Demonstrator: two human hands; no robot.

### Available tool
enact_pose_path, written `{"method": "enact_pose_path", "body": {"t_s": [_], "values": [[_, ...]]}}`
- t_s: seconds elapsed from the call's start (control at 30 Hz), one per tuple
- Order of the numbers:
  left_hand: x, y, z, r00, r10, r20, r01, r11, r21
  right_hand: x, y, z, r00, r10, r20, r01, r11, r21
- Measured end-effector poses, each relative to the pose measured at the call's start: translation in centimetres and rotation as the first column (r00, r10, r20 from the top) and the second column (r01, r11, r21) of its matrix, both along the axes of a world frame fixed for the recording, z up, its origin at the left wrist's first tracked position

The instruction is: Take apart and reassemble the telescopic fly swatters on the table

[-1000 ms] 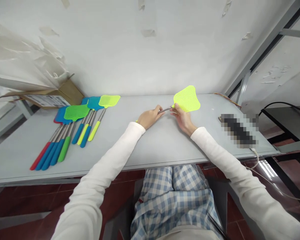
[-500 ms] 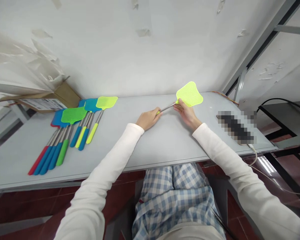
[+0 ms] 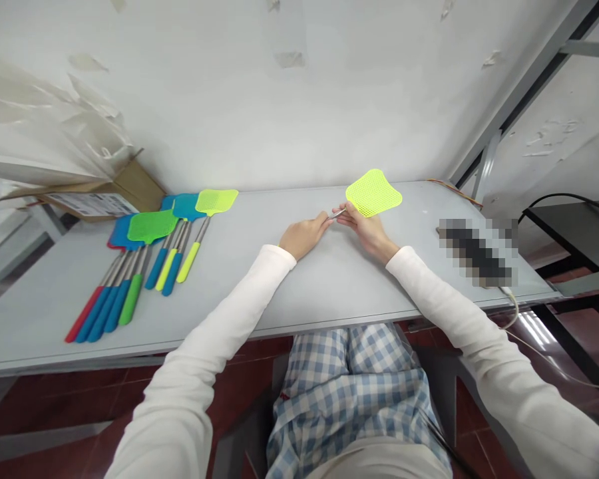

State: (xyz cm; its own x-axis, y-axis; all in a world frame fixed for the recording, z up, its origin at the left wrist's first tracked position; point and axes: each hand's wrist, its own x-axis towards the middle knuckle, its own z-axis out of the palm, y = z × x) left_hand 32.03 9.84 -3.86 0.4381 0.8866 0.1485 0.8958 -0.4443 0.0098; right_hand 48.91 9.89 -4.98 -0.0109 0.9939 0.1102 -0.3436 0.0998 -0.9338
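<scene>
A yellow-green fly swatter (image 3: 373, 191) with a perforated head is held in both hands above the table. My left hand (image 3: 303, 238) is closed around its handle, most of which the fingers and palm hide. Just below the head, my right hand (image 3: 367, 228) grips the upper end of the metal rod. A short piece of the rod shows between the hands. To the left lie several more swatters: a green swatter (image 3: 152, 227) on top of blue and red ones, and another yellow-green swatter (image 3: 217, 201) beside blue ones.
A cardboard box (image 3: 114, 196) stands at the back left of the grey table (image 3: 259, 313). On the right lies a pixelated dark object (image 3: 479, 255) with a white cable (image 3: 515, 311). A white wall (image 3: 319, 120) rises behind the table.
My left hand has moved right, closer to my right hand, and the visible rod between them is shorter. The swatter's head has shifted slightly left and down.
</scene>
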Motion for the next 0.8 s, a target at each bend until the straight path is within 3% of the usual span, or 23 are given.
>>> {"method": "enact_pose_path", "body": {"t_s": [0.1,0.23,0.4,0.57,0.8], "values": [[-1.5,0.2,0.3,0.999,0.017,-0.051,-0.015,0.999,0.034,2.5,1.5,0.2,0.991,-0.132,-0.028,0.131,0.991,-0.02],[-6.9,0.3,1.0,0.996,0.036,-0.08,-0.034,0.999,0.027,9.8,3.5,1.6,0.927,-0.374,-0.012,0.372,0.926,-0.067],[-13.5,-1.0,1.1,0.991,0.099,-0.094,-0.093,0.993,0.068,16.3,4.4,3.5,0.898,-0.44,-0.012,0.439,0.897,-0.048],[-15.8,-2.5,0.7,0.987,0.106,-0.123,-0.102,0.994,0.033,16.6,4.7,4.2,0.912,-0.409,0.019,0.409,0.912,-0.038],[-16.3,-3.7,1.3,0.986,0.137,-0.094,-0.138,0.99,-0.002,15.6,4.6,5.7,0.913,-0.407,0.001,0.407,0.912,-0.053]]}}
